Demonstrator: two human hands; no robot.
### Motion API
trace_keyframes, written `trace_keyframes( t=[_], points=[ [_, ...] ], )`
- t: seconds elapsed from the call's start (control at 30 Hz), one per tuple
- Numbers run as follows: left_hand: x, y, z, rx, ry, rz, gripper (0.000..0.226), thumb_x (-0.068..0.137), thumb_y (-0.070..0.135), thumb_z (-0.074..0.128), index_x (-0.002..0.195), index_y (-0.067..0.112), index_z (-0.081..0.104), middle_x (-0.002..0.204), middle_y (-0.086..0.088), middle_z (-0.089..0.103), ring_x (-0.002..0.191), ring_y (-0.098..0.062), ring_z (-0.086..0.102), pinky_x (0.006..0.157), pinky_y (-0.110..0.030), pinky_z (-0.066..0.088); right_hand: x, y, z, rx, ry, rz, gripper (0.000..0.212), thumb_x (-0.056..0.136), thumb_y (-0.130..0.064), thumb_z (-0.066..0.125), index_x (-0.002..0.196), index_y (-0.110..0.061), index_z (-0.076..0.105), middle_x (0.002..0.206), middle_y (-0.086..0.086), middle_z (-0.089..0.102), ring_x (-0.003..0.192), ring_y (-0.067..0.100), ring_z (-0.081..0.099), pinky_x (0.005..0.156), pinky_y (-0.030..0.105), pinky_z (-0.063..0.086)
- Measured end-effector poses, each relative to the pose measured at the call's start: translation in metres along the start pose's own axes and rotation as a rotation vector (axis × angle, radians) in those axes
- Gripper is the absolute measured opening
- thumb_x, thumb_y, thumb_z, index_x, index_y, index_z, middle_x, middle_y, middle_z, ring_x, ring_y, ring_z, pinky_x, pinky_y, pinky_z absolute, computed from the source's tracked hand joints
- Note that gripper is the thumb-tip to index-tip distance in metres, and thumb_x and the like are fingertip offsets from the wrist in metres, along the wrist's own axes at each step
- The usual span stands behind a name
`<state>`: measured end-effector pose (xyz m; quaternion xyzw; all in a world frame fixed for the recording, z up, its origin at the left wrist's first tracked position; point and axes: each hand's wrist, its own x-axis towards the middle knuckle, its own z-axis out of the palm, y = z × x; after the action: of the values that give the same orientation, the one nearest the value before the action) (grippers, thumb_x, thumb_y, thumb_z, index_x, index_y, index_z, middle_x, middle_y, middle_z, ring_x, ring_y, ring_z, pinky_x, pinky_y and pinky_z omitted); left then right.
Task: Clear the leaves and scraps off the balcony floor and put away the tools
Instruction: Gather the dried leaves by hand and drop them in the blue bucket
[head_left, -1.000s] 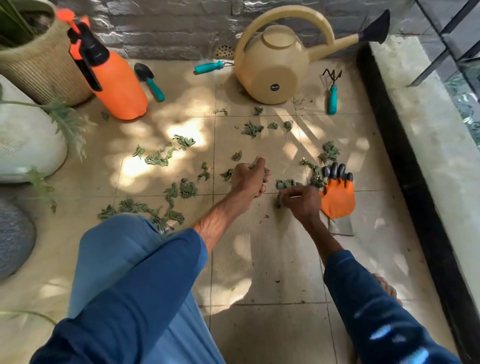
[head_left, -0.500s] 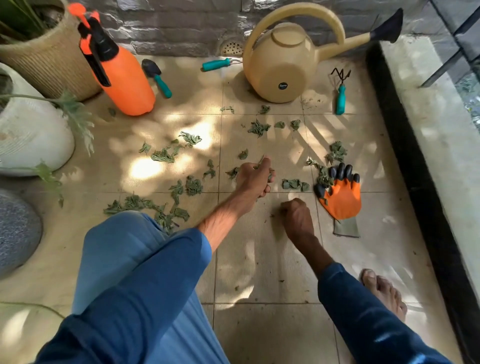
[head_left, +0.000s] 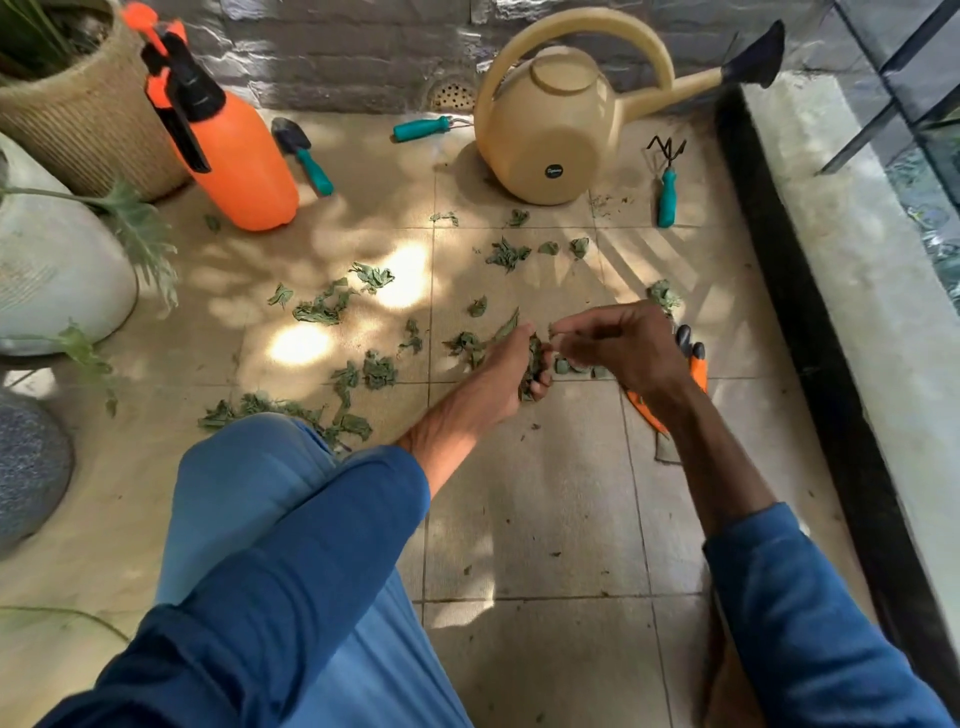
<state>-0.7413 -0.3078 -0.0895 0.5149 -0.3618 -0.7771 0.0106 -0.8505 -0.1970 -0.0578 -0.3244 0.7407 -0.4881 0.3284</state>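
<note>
Green leaf scraps (head_left: 332, 306) lie scattered over the tan floor tiles (head_left: 535, 509). My left hand (head_left: 511, 371) is cupped around a bunch of leaves (head_left: 532, 364) just above the floor. My right hand (head_left: 618, 348) is raised beside it, its fingertips pinched together at the bunch; I cannot tell whether a scrap is between them. An orange and black garden glove (head_left: 696, 364) lies mostly hidden behind my right wrist. At the back lie a teal-handled trowel (head_left: 304, 153), a teal-handled tool (head_left: 423, 127) and a small teal hand rake (head_left: 667, 182).
An orange pressure sprayer (head_left: 234, 150) and a beige watering can (head_left: 556, 130) stand near the brick wall. A woven planter (head_left: 78, 114) and a white pot (head_left: 52, 260) stand at left. A raised black-edged ledge (head_left: 831, 338) runs along the right. My blue-trousered knee (head_left: 270, 509) fills the foreground.
My right hand has lifted from the floor and moved to the left hand's bunch of leaves. My left hand has turned to cup the bunch.
</note>
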Motion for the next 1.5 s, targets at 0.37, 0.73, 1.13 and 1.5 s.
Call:
trace_keyframes(
  t=[0.37,0.73,1.13,1.5],
  points=[
    [0.013,-0.004,0.008,-0.109,0.003,0.028,0.028,0.097,0.028,0.044,0.077,0.013,0.058,0.065,-0.005,0.055,0.063,-0.019,0.055,0.051,-0.025,0.044,-0.004,-0.020,0.056,-0.447,0.162,-0.057,0.020,0.081,0.007,0.064,0.075,-0.006,0.079,0.061,0.002,0.066,0.049,0.000,0.053,0.045,0.009,0.036],
    [0.019,-0.010,0.017,-0.093,-0.022,0.102,0.043,0.097,0.019,0.037,0.056,0.018,0.052,0.052,0.002,0.049,0.058,-0.014,0.050,0.046,-0.024,0.038,-0.013,-0.022,0.053,-0.402,0.234,0.005,0.034,0.068,0.019,0.062,0.083,-0.006,0.080,0.074,0.007,0.075,0.064,0.013,0.070,0.061,0.036,0.061],
    [0.017,-0.009,0.036,0.071,-0.015,0.009,0.029,0.095,0.013,0.037,0.070,0.014,0.050,0.051,0.001,0.044,0.034,-0.009,0.034,0.031,-0.016,0.019,-0.022,0.005,0.006,-0.045,0.223,0.024,0.011,0.084,0.004,0.072,0.088,-0.005,0.075,0.073,0.008,0.076,0.067,0.020,0.075,0.063,0.036,0.063],
    [0.022,-0.012,0.040,0.002,-0.081,-0.034,0.031,0.101,0.021,0.048,0.072,0.014,0.054,0.057,0.004,0.048,0.035,-0.007,0.036,0.030,-0.015,0.019,0.001,0.135,-0.032,-0.744,0.316,0.250,0.027,0.095,-0.032,0.067,0.077,-0.014,0.073,0.071,0.000,0.064,0.067,0.017,0.058,0.065,0.023,0.035]
  ],
)
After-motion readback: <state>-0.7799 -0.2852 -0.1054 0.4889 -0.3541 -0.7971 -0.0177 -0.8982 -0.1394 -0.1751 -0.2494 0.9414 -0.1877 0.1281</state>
